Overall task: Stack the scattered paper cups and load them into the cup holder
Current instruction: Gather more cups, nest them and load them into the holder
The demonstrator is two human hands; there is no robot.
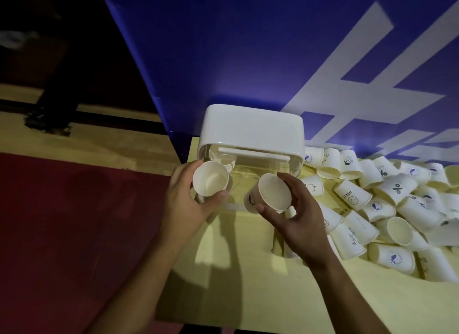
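My left hand [187,204] grips a white paper cup [210,178], mouth facing me, just in front of the cup holder's left side. My right hand [296,217] holds a second paper cup [272,193] with a dark print, mouth up and tilted toward me. The cup holder [252,131] is a white-lidded box with a clear body, standing at the table's far left corner against the blue wall. A heap of scattered paper cups [397,204] lies on its side to the right of my right hand.
The pale yellow table [248,284] ends at its left edge close to my left hand, with a red floor mat [74,221] below. A blue wall with white lettering [298,47] stands right behind the holder.
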